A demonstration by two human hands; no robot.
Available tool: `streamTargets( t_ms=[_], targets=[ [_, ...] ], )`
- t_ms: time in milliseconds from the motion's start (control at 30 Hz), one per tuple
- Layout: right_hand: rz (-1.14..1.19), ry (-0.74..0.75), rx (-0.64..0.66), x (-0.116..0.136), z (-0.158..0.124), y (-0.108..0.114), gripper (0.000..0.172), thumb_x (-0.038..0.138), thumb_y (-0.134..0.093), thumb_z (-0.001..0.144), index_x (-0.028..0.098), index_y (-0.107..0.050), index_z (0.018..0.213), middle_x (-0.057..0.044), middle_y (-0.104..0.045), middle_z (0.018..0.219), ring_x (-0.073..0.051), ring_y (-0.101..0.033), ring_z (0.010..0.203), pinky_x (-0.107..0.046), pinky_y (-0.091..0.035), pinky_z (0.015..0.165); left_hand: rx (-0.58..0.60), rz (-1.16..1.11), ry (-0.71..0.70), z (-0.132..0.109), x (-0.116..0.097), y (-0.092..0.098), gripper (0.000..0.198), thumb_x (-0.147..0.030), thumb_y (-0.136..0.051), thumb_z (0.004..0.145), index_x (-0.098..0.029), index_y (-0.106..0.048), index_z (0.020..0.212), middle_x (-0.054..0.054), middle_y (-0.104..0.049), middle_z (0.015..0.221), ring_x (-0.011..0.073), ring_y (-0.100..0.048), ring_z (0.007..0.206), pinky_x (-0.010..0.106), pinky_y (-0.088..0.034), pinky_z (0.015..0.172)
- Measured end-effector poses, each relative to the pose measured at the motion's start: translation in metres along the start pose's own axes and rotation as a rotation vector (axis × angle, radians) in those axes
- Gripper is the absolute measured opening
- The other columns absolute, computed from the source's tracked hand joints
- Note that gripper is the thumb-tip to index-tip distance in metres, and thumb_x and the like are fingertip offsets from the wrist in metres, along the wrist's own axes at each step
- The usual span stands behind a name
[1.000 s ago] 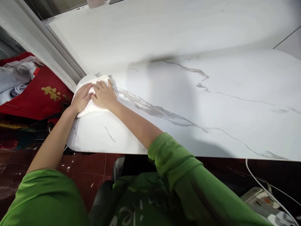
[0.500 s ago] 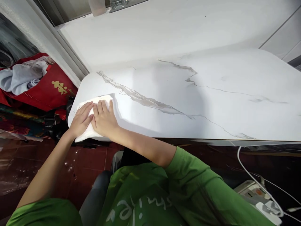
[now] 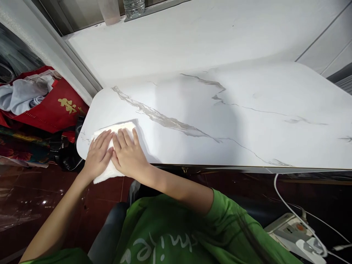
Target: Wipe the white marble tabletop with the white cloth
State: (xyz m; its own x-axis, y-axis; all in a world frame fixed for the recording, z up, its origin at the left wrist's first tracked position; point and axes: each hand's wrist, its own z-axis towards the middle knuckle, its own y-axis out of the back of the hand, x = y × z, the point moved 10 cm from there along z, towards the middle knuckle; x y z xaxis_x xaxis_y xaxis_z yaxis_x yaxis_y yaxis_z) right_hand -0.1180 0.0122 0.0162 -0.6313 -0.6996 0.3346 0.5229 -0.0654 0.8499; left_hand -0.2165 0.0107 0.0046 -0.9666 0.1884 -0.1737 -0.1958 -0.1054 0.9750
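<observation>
A folded white cloth lies at the near left corner of a white marble-patterned table, partly hanging over the front edge. My left hand presses flat on the cloth's left part, fingers stretched out. My right hand lies flat beside it on the cloth, fingers spread forward. The two hands touch each other. Both arms wear green sleeves.
A red bag with gold print and grey fabric sit left of the table. A bottle and a cup stand on the far ledge. A power strip with white cables lies on the dark red floor at right.
Both hands have dragged the cloth from the table's far left corner toward me, down to the near left edge, where it now overhangs.
</observation>
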Motion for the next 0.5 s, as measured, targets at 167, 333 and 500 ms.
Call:
streamTargets(
  t_ms=[167,333,500],
  targets=[
    [-0.002,-0.041,0.019,-0.027,-0.021,0.015,0.06,0.032,-0.029,0.102,0.002,-0.049,0.15,-0.023,-0.044,0.156,-0.036,-0.037,0.15,-0.061,-0.022,0.127,0.016,-0.005,-0.025,0.009,-0.037,-0.012,0.053,-0.04,-0.024,0.105,-0.031,-0.033,0.157,0.006,-0.04,0.163,0.0286,-0.033,0.152,0.056,-0.027,0.125],
    [0.013,-0.107,0.051,-0.042,-0.022,0.018,0.059,0.032,-0.037,0.098,0.006,-0.051,0.149,-0.022,-0.044,0.156,-0.039,-0.037,0.149,-0.069,-0.022,0.124,0.055,-0.041,-0.04,0.022,-0.051,-0.017,0.054,-0.038,-0.027,0.104,-0.031,-0.034,0.157,0.005,-0.039,0.163,0.03,-0.034,0.152,0.059,-0.027,0.124],
    [0.0,-0.127,0.108,-0.045,-0.011,0.01,0.061,0.031,-0.04,0.096,0.004,-0.049,0.15,-0.023,-0.041,0.158,-0.041,-0.034,0.15,-0.074,-0.019,0.121,0.091,-0.072,-0.029,0.031,-0.044,-0.019,0.054,-0.041,-0.027,0.103,-0.029,-0.035,0.155,0.006,-0.04,0.163,0.0298,-0.034,0.152,0.06,-0.026,0.124]
  ],
)
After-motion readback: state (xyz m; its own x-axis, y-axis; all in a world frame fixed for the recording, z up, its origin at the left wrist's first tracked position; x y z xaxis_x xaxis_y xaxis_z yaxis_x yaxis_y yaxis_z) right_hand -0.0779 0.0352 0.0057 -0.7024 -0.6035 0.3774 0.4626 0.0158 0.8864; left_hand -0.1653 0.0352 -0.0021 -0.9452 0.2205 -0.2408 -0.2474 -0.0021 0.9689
